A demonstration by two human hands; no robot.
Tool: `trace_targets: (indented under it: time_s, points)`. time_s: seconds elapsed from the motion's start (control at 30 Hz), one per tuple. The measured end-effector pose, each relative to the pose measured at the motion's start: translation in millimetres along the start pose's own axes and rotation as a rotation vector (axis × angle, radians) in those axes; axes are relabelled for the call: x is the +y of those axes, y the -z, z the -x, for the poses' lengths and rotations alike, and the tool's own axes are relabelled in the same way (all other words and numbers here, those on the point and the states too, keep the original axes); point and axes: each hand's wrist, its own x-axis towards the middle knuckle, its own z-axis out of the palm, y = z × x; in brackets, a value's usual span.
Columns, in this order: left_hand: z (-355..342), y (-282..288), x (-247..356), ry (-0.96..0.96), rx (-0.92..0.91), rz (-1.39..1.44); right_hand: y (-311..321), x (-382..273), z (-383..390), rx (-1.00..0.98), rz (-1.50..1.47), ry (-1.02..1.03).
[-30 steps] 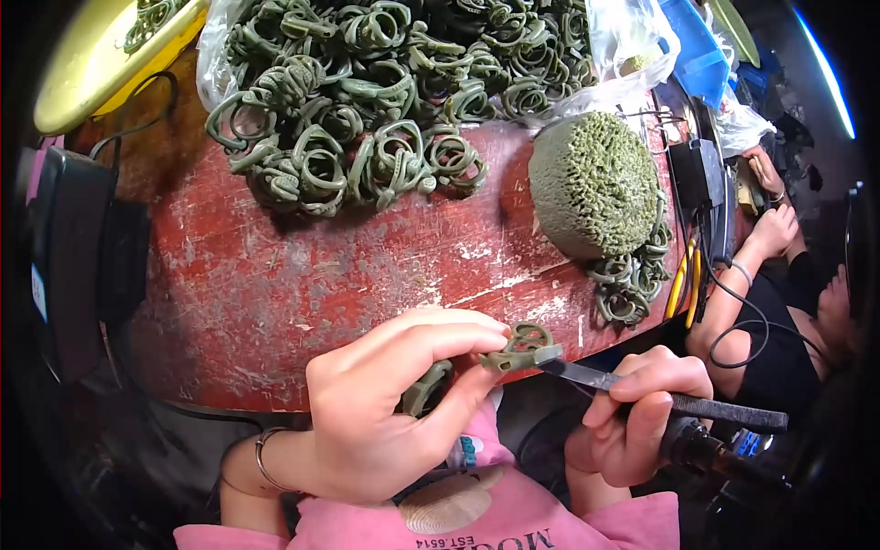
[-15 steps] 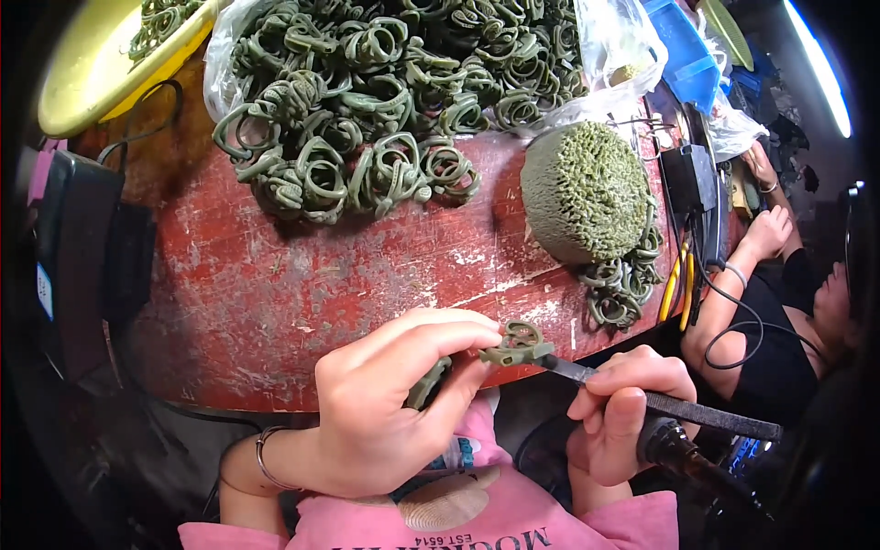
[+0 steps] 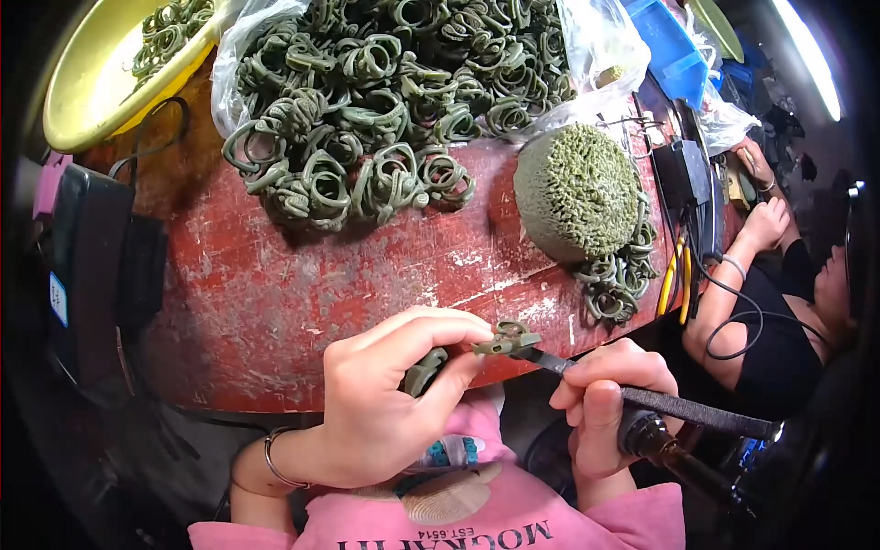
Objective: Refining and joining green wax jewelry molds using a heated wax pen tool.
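My left hand (image 3: 380, 403) pinches a small green ring (image 3: 510, 335) between thumb and fingertips, just beyond the near edge of the table. A second green piece (image 3: 424, 371) is tucked inside the same hand, mostly covered by the fingers. My right hand (image 3: 610, 394) grips a long dark flat file (image 3: 706, 413), its narrow tip touching or very close to the ring's right side. Below the file, a dark pen-like handpiece (image 3: 653, 436) also sits in the right hand, pointing down and to the right.
Many green rings (image 3: 321, 183) lie heaped on plastic at the back of the red table (image 3: 275, 321). Right of them stand a rough green cylinder block (image 3: 587, 192) and yellow-handled pliers (image 3: 676, 284). A yellow basin (image 3: 78, 101), black device (image 3: 87, 266) and another person (image 3: 761, 312) flank the table.
Both hands, with ring and file, have shifted slightly left in the picture. The ring is turned a little, and the view itself has moved slightly.
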Motion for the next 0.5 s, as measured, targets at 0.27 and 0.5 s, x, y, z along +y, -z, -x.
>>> trace_targets:
  time_s: [0.27, 0.5]
  points:
    - [4.0, -3.6, -0.3, 0.087, -0.009, 0.094, -1.6, 3.7, 3.6, 0.020, -0.046, 0.058]
    - [5.3, -5.7, 0.5, -0.006, 0.035, 0.014, 1.8, 5.8, 7.1, 0.085, -0.065, 0.104]
